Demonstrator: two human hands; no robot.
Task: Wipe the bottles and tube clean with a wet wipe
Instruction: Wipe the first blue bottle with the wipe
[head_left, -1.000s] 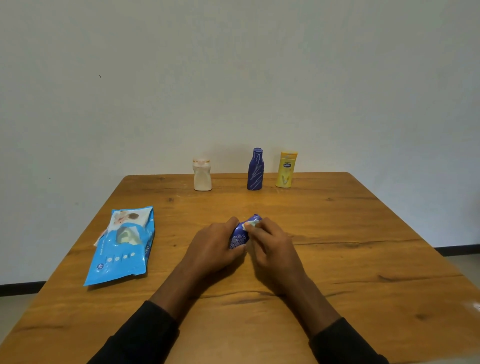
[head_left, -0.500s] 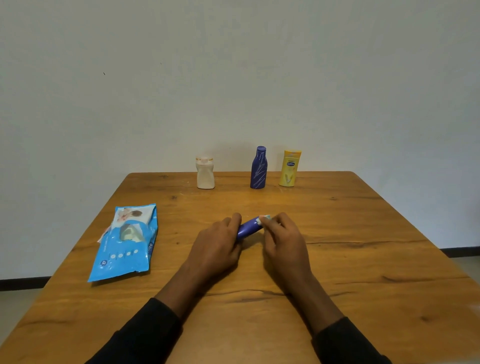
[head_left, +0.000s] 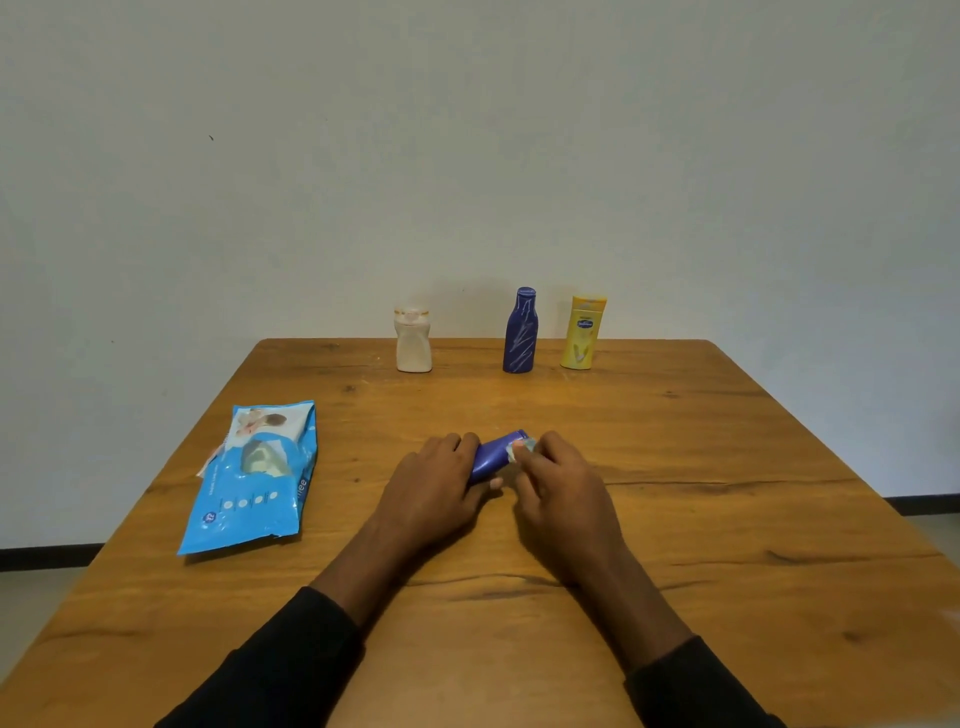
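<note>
Head view: blue tube (head_left: 492, 457) lies mid-tabletop (head_left: 701, 441), right in front of the person. Left hand (head_left: 434, 488) curls round its near end, pinning it. Right hand (head_left: 563, 488) pinches a small wet wipe (head_left: 522, 449) against the far end. White bottle (head_left: 413, 343), blue bottle (head_left: 520, 335) and yellow bottle (head_left: 582, 335) stand upright at the far edge, well apart from both hands. Wipes pack (head_left: 260, 478) lies left. Risks: a wet tube is slick and could slip from the left grip; a hard squeeze could force contents out. Can't see the cap.
</note>
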